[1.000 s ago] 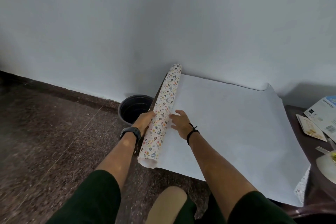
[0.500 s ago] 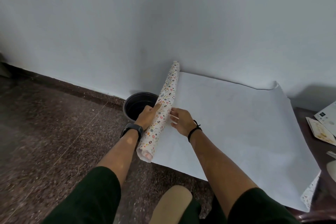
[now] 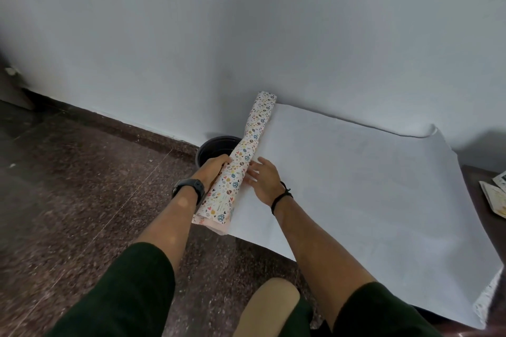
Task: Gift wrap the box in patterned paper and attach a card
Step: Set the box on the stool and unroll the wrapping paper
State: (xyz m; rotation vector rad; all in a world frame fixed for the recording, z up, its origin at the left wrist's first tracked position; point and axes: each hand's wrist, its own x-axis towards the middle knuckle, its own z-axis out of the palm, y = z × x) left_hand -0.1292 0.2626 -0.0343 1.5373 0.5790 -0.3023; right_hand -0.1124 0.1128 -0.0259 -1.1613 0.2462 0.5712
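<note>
White paper, the unrolled sheet (image 3: 356, 191) with its plain side up, spreads out from my right hand (image 3: 264, 180) toward the far right, its back edge curling up against the wall (image 3: 246, 35). Speckled dark floor (image 3: 68, 200) runs under and left of my left forearm. Between my two hands lies the rolled part of the patterned paper (image 3: 246, 156), a tube printed with small coloured eggs and hearts, reaching from just short of my elbows up to the wall beyond my fingers. My left hand (image 3: 216, 168) curls round the roll's outer side, fingers hidden behind it, so I take it as gripping the roll. My right hand rests palm down and fairly flat, fingers spread and pressed against the roll's inner side where it meets the sheet; it closes on nothing. Just past my left hand sits a black bin (image 3: 216, 149), half hidden by the roll. Well right of my right hand, at the frame edge, lie some printed cards or leaflets (image 3: 494, 197); I cannot tell which. A dark watch (image 3: 189, 189) circles my left wrist, a black cord (image 3: 282, 195) my right.
</note>
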